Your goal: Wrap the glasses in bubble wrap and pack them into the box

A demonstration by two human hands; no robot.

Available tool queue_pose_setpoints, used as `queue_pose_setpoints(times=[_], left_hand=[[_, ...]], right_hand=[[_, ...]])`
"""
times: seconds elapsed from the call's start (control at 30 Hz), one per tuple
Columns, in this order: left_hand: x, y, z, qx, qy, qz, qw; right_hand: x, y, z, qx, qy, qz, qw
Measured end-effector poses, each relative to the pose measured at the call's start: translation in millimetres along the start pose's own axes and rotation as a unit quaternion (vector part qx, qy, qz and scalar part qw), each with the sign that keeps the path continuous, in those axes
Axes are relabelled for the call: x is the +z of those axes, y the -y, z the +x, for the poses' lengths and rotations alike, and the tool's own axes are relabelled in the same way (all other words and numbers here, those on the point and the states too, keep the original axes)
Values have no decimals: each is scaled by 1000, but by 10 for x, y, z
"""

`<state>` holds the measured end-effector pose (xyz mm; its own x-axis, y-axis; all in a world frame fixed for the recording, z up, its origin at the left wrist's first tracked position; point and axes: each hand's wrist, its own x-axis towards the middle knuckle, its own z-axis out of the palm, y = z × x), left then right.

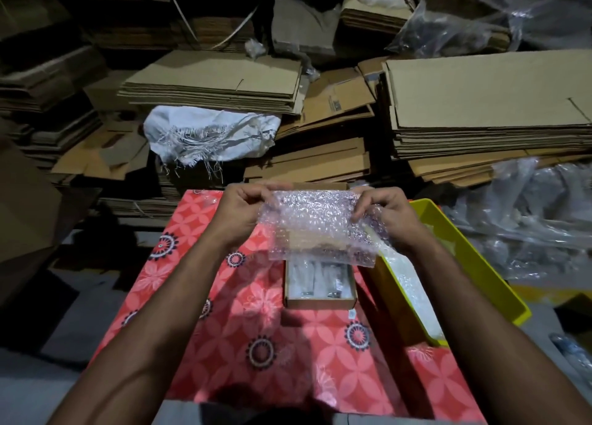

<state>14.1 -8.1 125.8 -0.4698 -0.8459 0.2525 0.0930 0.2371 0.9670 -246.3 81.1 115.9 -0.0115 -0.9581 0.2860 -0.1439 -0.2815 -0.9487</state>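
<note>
Bubble wrap, one clear sheet of it (315, 226), hangs at the centre of the frame between my two hands, held up above the table. My left hand (238, 211) pinches the sheet's upper left corner with curled fingers and thumb; my right hand (386, 216) pinches its upper right edge the same way, with part of the wrap bunched against that palm. The sheet droops down from both grips and covers the far half of one small open brown cardboard box (320, 299), which sits just below my hands on the red floral-patterned tablecloth (243, 312). Through the box's open near half I see pale wrapped items with small dark parts; I cannot tell how many, nor whether they are the glasses. I cannot tell if anything lies inside the sheet I hold.

One yellow plastic tray (474, 258) stands just beside the box at the right of the frame, with more clear wrap lying in it. Stacks of flattened brown cardboard (480, 104) fill the upper frame, and one torn white woven sack (208, 133) lies at upper left of centre.
</note>
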Motion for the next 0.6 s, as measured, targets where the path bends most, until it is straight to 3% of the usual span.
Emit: queue_pose_setpoints(times=[0.07,0.2,0.3,0.37,0.5,0.6], left_hand=[[96,-131,-62,-25,-17,-42,999],[206,-16,-186,-176,-76,-72,979],[174,168,-187,-203,14,-39,978],[199,238,-141,-199,19,-59,978],[239,289,-66,-168,-35,-65,983],[200,271,-59,-181,-56,-74,979]], right_hand=[[-2,-26,34,-6,-11,6,1000],[-37,6,74,-7,-23,-13,1000],[-76,-35,91,-8,-36,-46,998],[-90,-41,93,9,-49,-46,998],[-56,-20,48,104,-85,141,981],[-111,-192,-67,231,-20,246,941]])
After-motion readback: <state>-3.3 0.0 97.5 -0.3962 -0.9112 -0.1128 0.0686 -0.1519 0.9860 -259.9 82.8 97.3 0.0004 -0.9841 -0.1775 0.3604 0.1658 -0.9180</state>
